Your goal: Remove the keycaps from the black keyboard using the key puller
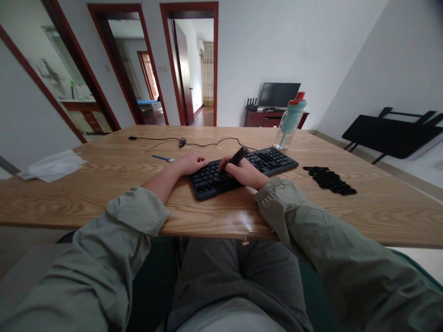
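A black keyboard (215, 184) lies at a slant on the wooden table before me, with gaps among its keys. My left hand (189, 164) rests on its far left edge, thumb toward the keys and fingers curled over the edge. In the fist of my right hand (244, 171) is a black stick-like tool with a thick handle (240, 156), tilted, its lower end down among the keys. What that tip looks like is hidden. To the right of the keyboard lies a pile of black keycaps (330, 180). A small blue-handled brush (163, 158) lies left of my left hand.
A cable (207, 144) runs across the table behind the keyboard. A clear bottle with a red and teal lid (290, 121) stands past the keyboard's right end. Crumpled white tissue (53, 165) lies at far left. The table's front edge (214, 234) is close to my lap.
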`<action>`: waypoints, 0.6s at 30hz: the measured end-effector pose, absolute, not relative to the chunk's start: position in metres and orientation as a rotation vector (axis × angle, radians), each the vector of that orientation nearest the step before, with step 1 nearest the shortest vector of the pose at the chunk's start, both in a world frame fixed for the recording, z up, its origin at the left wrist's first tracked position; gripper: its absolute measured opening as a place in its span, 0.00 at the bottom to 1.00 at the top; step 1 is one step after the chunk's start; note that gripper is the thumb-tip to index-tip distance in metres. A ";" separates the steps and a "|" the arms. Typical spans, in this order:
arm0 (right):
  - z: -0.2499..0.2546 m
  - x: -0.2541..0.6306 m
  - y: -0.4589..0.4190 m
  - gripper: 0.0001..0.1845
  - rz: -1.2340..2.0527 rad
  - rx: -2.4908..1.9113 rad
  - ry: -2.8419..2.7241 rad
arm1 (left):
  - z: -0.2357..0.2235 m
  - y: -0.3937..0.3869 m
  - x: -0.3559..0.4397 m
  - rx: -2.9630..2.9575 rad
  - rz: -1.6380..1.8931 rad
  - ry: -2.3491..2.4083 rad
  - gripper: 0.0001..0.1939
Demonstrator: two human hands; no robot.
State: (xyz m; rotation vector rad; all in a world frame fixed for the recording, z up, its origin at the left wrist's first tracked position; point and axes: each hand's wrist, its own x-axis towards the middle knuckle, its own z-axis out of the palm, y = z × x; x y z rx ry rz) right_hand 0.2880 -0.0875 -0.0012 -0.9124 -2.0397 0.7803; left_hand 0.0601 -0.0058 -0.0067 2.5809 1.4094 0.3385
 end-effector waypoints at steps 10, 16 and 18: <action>-0.014 0.299 -0.121 0.07 0.222 -0.865 -2.279 | -0.004 -0.010 0.060 2.590 0.304 1.398 0.24; -0.022 0.295 -0.123 0.05 0.133 -0.813 -2.327 | -0.003 -0.012 0.061 2.625 0.301 1.427 0.25; -0.023 0.294 -0.123 0.06 0.043 -0.802 -2.393 | -0.003 -0.012 0.061 2.626 0.288 1.431 0.25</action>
